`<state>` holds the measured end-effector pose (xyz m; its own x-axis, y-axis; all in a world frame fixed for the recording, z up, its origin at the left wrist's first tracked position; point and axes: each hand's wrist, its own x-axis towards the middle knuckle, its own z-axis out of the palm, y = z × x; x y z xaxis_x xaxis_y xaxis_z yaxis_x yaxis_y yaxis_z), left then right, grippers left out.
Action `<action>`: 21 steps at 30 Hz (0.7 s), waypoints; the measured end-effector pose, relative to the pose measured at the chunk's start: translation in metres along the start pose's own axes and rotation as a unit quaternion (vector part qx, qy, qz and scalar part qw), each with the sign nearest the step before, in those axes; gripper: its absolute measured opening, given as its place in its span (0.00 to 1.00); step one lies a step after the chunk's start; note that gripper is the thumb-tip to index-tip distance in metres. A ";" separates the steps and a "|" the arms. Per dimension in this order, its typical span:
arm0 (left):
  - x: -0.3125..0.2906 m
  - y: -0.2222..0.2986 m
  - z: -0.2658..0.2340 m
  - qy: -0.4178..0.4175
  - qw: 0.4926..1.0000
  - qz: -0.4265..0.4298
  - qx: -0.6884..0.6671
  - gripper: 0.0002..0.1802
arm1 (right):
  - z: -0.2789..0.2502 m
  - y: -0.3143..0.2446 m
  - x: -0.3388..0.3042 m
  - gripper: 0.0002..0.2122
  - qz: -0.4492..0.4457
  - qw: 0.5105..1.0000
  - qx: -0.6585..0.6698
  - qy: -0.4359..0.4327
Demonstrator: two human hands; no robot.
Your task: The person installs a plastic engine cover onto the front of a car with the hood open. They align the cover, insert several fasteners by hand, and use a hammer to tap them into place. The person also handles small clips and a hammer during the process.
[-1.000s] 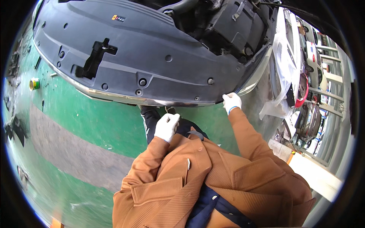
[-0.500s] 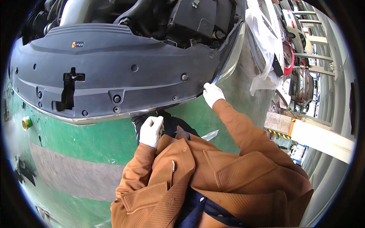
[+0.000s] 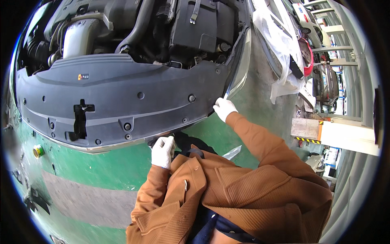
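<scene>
My left hand, in a white glove, is closed just off the front edge of the car, over the dark trousers. Its fingers are curled to a pinch; what they hold, if anything, does not show. White-gloved too, my right hand is at the right front corner of the car, its fingertips pressed together against the panel edge beside the headlight. Anything between those fingers is hidden. In front of both hands spreads the dark grey plastic radiator cover, with a bright trim strip along its front edge.
The engine bay lies open beyond the cover, with a black box. A roll of tape is on the green floor at left. Plastic-wrapped car parts stand at right, near a white beam. A clear sheet piece lies below.
The view has tilted so the car sits lower and more of the engine bay shows. Both hands stay closed in nearly the same places, slightly lower in the picture.
</scene>
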<state>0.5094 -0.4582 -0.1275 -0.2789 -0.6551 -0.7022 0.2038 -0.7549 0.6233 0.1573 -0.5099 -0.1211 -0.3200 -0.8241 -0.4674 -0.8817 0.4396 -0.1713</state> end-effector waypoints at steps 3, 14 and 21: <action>0.003 0.001 0.005 0.002 1.000 -0.007 -0.009 0.14 | 0.009 0.006 -0.006 0.11 0.005 0.998 0.048 0.039; 0.003 0.005 0.034 0.010 1.000 -0.005 0.028 0.15 | 0.027 0.035 -0.009 0.13 -0.021 0.976 0.210 0.058; 0.000 -0.009 0.057 0.020 0.999 -0.035 0.034 0.14 | 0.036 0.037 -0.011 0.12 0.009 0.957 0.281 0.074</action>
<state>0.4540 -0.4502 -0.1135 -0.2530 -0.6022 -0.7572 0.1200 -0.7962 0.5931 0.1405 -0.4719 -0.1540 -0.4161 -0.8376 -0.3539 -0.5634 0.5430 -0.6227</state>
